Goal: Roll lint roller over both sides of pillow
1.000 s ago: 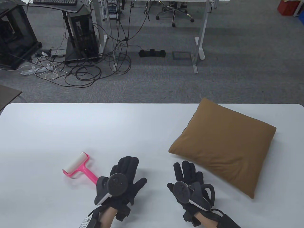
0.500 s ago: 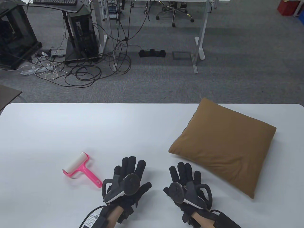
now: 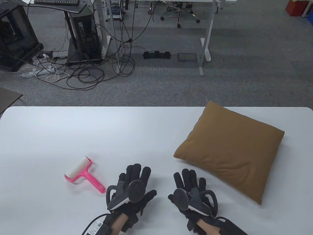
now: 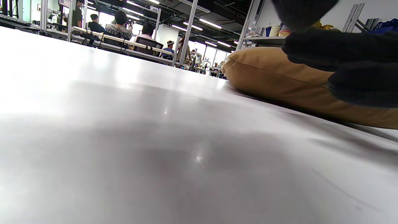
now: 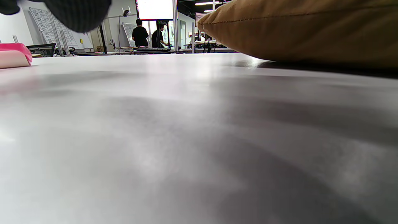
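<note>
Left hand (image 3: pixel 133 189) and right hand (image 3: pixel 189 192): lay flat on the white table (image 3: pixel 73 132), fingers spread, holding nothing. Lint roller (image 3: pixel 82 175): pink, lay just left of the left hand, untouched. Pillow (image 3: pixel 229 151): brown, lay flat beyond the right hand. Risk, judged: unbraced, the soft pillow might slide or bunch under the sticky roller.

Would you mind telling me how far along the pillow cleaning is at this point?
Nothing looks done yet. The pink-handled lint roller lies untouched on the white table, apart from the brown square pillow. Both the left hand and right hand lie flat, holding nothing. Picking up, rolling both sides and flipping all remain.
</note>
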`<state>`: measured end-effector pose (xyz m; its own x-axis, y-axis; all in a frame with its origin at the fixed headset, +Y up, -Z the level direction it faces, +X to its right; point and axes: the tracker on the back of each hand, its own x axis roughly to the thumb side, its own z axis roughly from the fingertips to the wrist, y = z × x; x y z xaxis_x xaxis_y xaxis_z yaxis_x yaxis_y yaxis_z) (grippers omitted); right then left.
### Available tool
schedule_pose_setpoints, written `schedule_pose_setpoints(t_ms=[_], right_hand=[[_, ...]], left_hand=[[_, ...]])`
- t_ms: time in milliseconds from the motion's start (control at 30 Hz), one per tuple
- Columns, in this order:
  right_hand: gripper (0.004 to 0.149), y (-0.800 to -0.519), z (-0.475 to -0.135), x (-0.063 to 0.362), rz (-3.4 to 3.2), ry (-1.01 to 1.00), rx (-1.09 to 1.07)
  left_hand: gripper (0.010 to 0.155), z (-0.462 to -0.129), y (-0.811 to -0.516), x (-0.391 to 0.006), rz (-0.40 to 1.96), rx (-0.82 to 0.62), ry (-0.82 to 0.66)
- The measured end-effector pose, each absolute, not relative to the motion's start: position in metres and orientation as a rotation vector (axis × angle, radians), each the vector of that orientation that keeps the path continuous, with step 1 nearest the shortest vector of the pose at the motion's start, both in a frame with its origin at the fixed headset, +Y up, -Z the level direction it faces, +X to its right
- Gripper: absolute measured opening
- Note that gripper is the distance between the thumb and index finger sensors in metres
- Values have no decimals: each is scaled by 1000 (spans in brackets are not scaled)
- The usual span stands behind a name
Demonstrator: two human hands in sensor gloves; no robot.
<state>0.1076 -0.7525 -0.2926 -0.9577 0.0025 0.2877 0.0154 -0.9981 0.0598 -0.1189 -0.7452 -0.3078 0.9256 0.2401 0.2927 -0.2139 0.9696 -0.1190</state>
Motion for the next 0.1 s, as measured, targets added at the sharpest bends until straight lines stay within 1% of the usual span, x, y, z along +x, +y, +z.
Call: schedule_pose_setpoints(t_ms=[100], right_hand=[[80, -752, -292, 107, -3100, -96, -456]], left_hand=[[88, -307, -746, -119, 239, -96, -309]])
